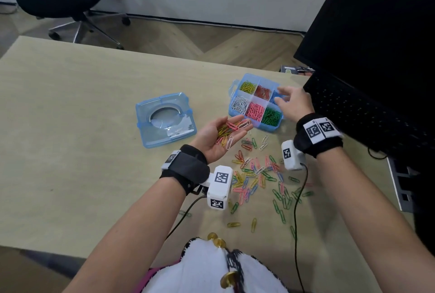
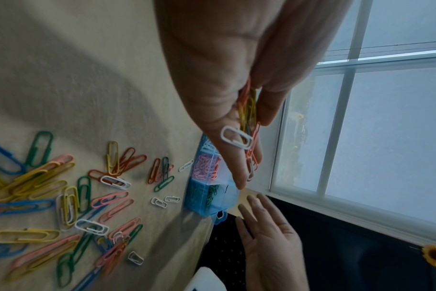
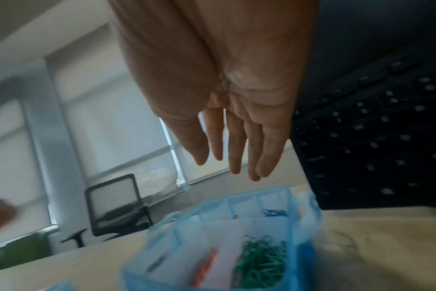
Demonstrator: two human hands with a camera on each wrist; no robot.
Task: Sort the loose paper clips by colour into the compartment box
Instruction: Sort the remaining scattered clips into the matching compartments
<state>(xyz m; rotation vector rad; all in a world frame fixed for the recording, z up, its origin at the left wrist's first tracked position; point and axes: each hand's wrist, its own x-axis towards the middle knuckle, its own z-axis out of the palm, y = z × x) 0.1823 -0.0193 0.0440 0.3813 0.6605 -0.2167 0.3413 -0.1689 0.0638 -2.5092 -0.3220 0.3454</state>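
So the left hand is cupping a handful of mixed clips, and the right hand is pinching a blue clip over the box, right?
Not quite. The left hand does cup mixed clips, but the right hand over the box holds nothing; the right wrist view shows its fingers straight and empty.

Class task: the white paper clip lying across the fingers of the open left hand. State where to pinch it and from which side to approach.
Pinch the white paper clip across its two long sides, from above the upturned left hand. It lies flat on the fingers with nothing over it.
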